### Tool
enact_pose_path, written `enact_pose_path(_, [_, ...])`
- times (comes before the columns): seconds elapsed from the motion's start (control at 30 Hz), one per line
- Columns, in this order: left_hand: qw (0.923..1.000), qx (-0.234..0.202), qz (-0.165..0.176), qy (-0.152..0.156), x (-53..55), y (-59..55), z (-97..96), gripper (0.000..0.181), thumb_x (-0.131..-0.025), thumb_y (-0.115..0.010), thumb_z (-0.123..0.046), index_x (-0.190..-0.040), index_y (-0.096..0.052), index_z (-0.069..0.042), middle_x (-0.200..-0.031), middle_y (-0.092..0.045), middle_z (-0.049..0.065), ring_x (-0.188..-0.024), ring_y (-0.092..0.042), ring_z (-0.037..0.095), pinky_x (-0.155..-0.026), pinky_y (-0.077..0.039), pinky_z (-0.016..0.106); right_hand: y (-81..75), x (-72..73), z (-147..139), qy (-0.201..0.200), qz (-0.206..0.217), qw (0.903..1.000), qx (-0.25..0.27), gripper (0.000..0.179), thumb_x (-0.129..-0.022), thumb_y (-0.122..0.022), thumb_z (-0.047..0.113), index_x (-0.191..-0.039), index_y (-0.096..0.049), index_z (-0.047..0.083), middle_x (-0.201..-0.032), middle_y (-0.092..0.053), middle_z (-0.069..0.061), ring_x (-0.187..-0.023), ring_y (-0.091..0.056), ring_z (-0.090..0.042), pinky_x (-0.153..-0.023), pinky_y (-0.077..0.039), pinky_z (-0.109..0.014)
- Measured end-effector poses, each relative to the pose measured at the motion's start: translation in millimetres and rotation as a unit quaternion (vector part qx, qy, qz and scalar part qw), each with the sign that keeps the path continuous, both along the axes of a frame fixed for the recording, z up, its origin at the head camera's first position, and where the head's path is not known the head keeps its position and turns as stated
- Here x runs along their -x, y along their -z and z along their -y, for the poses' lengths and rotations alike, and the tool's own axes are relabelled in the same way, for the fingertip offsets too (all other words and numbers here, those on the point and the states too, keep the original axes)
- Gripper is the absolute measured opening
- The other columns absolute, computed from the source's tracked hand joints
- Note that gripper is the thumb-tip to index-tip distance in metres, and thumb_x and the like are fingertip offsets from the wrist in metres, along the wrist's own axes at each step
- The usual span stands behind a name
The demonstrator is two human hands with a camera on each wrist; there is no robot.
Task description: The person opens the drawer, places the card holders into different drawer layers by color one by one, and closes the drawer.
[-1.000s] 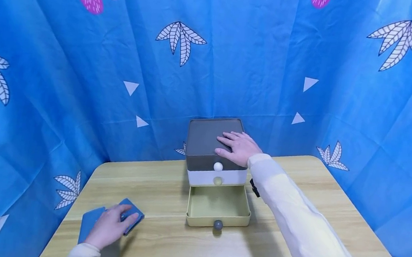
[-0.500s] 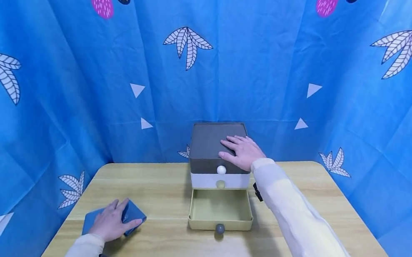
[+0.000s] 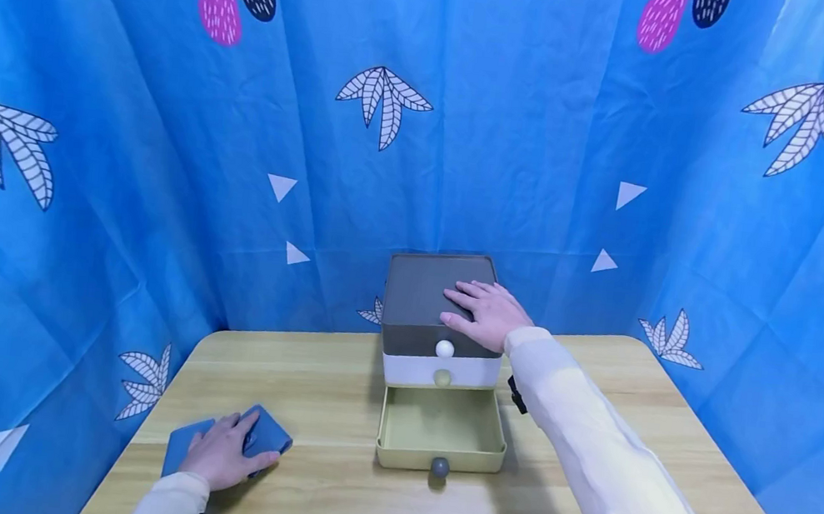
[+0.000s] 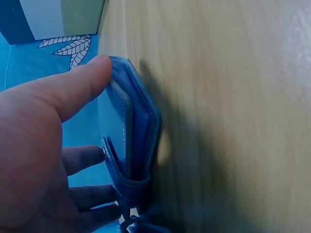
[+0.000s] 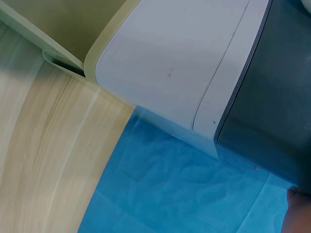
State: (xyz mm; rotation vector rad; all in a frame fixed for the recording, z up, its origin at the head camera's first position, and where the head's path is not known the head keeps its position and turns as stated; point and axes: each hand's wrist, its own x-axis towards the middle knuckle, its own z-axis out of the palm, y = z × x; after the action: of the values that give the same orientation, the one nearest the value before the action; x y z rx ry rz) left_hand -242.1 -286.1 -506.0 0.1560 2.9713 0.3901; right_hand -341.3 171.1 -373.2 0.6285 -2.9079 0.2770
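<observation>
My left hand (image 3: 221, 455) rests over a blue stitched, wallet-like folding case (image 3: 273, 433) at the table's left front. Part of the case is hidden under the palm in the head view. In the left wrist view, the thumb touches the upper corner of the case (image 4: 118, 128), and the fairly straight fingers touch its strap side. My right hand (image 3: 488, 319) lies with spread fingers on the dark grey top of a small drawer cabinet (image 3: 416, 287). Its pale green bottom drawer (image 3: 402, 458) is pulled out, with nothing visible inside. Only a bit of the right hand appears in the right wrist view.
The cabinet stands near the back edge of the wooden table (image 3: 325, 365), by a blue patterned curtain (image 3: 530, 135). A dark round knob (image 3: 439, 466) sticks out of the drawer front. The white middle drawer (image 3: 408, 368) is closed.
The left hand has flattened slightly over the blue case, its fingers spreading more. The right hand stays on the cabinet top. The head view has shifted a little; the drawer remains pulled out.
</observation>
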Motion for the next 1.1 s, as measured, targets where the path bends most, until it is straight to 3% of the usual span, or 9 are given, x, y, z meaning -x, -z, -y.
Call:
enact_pose_path(0.4, [0.9999, -0.009, -0.005, 0.005, -3.5, 4.3, -12.7, 0.098, -0.076, -0.064, -0.069, -0.145, -0.041, -0.003, -0.140, -0.038, 0.035, -0.127, -0.034, 0.055, -0.100, -0.015, 0.074, 4.0, -1.6, 0, 0.004, 0.006, 1.0000, 0.003, 0.077, -0.088, -0.026, 0.077, -0.148, -0.038, 0.030, -0.154, -0.033, 0.001, -0.144, -0.023, -0.025, -0.116, -0.009, -0.050])
enact_pose_path(1.1, [0.9977, -0.045, -0.033, 0.038, -2.9, 5.4, -75.8, 0.093, -0.075, -0.072, -0.061, -0.145, -0.043, -0.008, -0.142, -0.040, 0.028, -0.130, -0.037, 0.048, -0.100, -0.023, 0.072, -0.3, -0.7, 3, 0.006, 0.006, 1.0000, -0.003, 0.077, -0.088, -0.026, 0.077, -0.149, -0.037, 0.030, -0.154, -0.033, 0.001, -0.144, -0.023, -0.026, -0.116, -0.009, -0.050])
